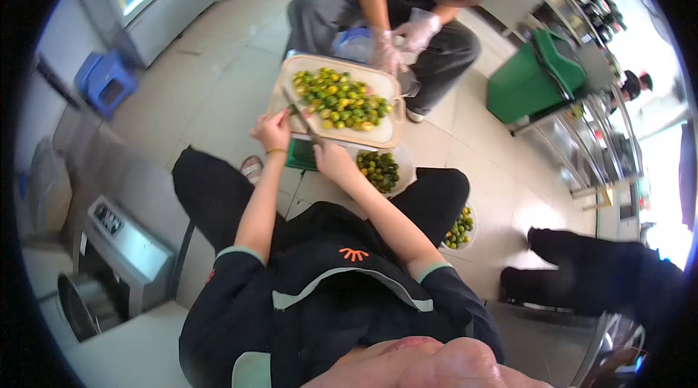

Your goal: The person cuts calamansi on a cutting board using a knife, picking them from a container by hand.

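Note:
On a cutting board in front of me lies a heap of small green and yellow citrus fruits, several of them cut open. My right hand is closed around the handle of a knife, whose blade reaches over the board's left part. My left hand is at the board's left edge, its fingers pinched beside the blade on what looks like a small green citrus fruit, partly hidden. Below the board, a bowl holds whole green fruits.
Opposite me sits a person with gloved hands near the board's far edge. A second container of fruits stands by my right knee. A green bin and metal shelving are on the right, a blue stool on the left.

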Tool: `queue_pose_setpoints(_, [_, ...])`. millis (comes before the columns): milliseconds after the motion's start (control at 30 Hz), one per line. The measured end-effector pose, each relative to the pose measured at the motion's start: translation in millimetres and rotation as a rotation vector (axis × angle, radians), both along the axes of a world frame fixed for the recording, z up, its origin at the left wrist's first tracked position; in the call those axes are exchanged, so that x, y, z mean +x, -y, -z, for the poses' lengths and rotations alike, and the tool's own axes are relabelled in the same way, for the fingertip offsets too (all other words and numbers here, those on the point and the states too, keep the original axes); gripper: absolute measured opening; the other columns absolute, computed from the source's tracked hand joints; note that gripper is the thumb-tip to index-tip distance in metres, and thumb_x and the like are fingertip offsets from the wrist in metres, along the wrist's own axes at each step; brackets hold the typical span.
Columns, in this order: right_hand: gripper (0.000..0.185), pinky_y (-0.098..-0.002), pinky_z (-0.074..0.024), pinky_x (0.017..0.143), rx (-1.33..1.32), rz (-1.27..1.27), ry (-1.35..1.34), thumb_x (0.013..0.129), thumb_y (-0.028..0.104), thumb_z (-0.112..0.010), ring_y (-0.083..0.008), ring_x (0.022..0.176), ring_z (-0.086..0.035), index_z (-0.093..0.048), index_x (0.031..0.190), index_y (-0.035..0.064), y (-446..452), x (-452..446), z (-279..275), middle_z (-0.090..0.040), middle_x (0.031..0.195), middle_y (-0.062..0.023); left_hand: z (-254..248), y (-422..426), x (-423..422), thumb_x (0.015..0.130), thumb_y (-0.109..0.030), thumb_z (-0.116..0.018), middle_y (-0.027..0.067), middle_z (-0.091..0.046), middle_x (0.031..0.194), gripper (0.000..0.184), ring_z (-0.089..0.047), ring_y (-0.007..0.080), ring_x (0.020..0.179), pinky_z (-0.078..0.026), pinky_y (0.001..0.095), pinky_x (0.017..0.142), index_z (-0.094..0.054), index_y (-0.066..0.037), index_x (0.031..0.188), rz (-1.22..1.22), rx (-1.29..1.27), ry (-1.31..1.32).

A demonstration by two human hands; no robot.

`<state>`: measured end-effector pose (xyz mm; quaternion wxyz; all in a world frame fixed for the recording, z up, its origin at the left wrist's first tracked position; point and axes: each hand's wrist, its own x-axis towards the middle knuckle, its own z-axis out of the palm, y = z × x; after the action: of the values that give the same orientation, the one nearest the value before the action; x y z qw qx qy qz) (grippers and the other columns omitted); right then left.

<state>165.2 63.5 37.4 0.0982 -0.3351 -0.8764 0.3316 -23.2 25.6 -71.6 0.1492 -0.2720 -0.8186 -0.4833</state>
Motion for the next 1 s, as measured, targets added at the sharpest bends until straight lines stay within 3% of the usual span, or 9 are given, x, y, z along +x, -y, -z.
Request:
queue_pose_setpoints(133, [0.034,-0.0536,-0.0476,0.078,-0.069,0.025,-0.103,0.089,0.027,-0.049,-0.0476,0.087,-0.06,-0.06,0.102,-0.0027,-5,-14,5,-0.061,0.091,-0.0319,3,-1,-7,0.083,-0.035,-0.064,0.0045,-0.07,0.077,0.017,-0.06,0.0257,0.082,-0.035,0.0469,0.077,-0.076,-0.024,0.089,0.022,-0.016,0.013])
queue_pose_setpoints(300, [0.039,-0.0517,-0.0475,0.077,-0.097,0.085,-0.026,0.092,0.032,-0.048,-0.0456,0.084,-0.061,-0.059,0.091,-0.0063,7,23,-2,-0.063,0.086,-0.0291,-4,-1,-8,0.084,-0.038,-0.064,0.0064,-0.07,0.08,0.021,-0.062,0.0288,0.069,-0.044,0.0411,0.067,-0.075,-0.023,0.095,0.083,0.001,0.009])
queue_pose_setpoints(367, [0.041,-0.0514,-0.0476,0.076,-0.078,0.102,-0.026,0.093,0.034,-0.049,-0.0449,0.082,-0.061,-0.058,0.088,-0.0051,9,44,-19,-0.063,0.083,-0.0284,-34,4,15,0.087,-0.036,-0.062,0.0095,-0.07,0.085,0.028,-0.063,0.0282,0.075,-0.047,0.0382,0.07,-0.072,-0.015,0.103,0.01,-0.217,-0.081])
queue_pose_setpoints(500, [0.042,-0.0505,-0.048,0.073,-0.062,0.174,-0.075,0.093,0.036,-0.049,-0.044,0.08,-0.061,-0.057,0.086,-0.0047,5,69,-42,-0.062,0.079,-0.027,-22,5,26,0.093,-0.032,-0.054,0.0156,-0.067,0.1,0.038,-0.059,0.0304,0.092,-0.042,0.0418,0.086,-0.064,-0.001,0.114,0.127,0.219,0.133])
queue_pose_setpoints(633, [0.042,-0.0494,-0.0479,0.069,-0.025,0.163,-0.19,0.092,0.038,-0.051,-0.0433,0.076,-0.061,-0.057,0.085,-0.0032,-9,77,-54,-0.062,0.077,-0.0258,-39,18,74,0.096,-0.028,-0.049,0.0172,-0.058,0.115,0.036,-0.051,0.0351,0.103,-0.036,0.0463,0.092,-0.056,-0.002,0.12,-0.243,0.065,-0.017])
queue_pose_setpoints(700, [0.04,-0.0481,-0.0476,0.066,-0.01,0.134,-0.256,0.092,0.037,-0.053,-0.0422,0.074,-0.06,-0.058,0.084,-0.0019,-18,76,-44,-0.062,0.076,-0.025,-38,21,111,0.095,-0.026,-0.05,0.0179,-0.053,0.114,0.034,-0.046,0.0357,0.104,-0.037,0.0456,0.089,-0.052,-0.003,0.119,-0.122,0.07,0.057])
queue_pose_setpoints(833, [0.037,-0.0463,-0.047,0.065,0.007,0.001,-0.45,0.092,0.035,-0.055,-0.0415,0.074,-0.06,-0.06,0.092,-0.0015,-33,77,-36,-0.06,0.078,-0.0249,-3,27,167,0.09,-0.021,-0.054,0.0206,-0.05,0.113,0.034,-0.046,0.0378,0.105,-0.035,0.0484,0.091,-0.049,0.001,0.116,0.526,-0.056,0.061])
queue_pose_setpoints(900, [0.037,-0.0453,-0.0475,0.067,0.018,-0.08,-0.418,0.092,0.035,-0.054,-0.0414,0.076,-0.06,-0.06,0.095,-0.0016,-40,80,-25,-0.061,0.081,-0.0245,-38,12,193,0.086,-0.017,-0.054,0.0256,-0.046,0.125,0.032,-0.042,0.0431,0.116,-0.035,0.0496,0.094,-0.051,0.002,0.111,0.827,-0.067,-0.096])
queue_pose_setpoints(1000, [0.035,-0.0445,-0.0478,0.066,0.015,-0.138,-0.603,0.092,0.035,-0.054,-0.0396,0.077,-0.061,-0.059,0.104,0.0025,-40,86,-5,-0.061,0.081,-0.0227,19,-15,193,0.086,-0.016,-0.052,0.0262,-0.046,0.131,0.033,-0.043,0.043,0.12,-0.038,0.0468,0.096,-0.052,0.002,0.113,1.015,-0.472,-0.432])
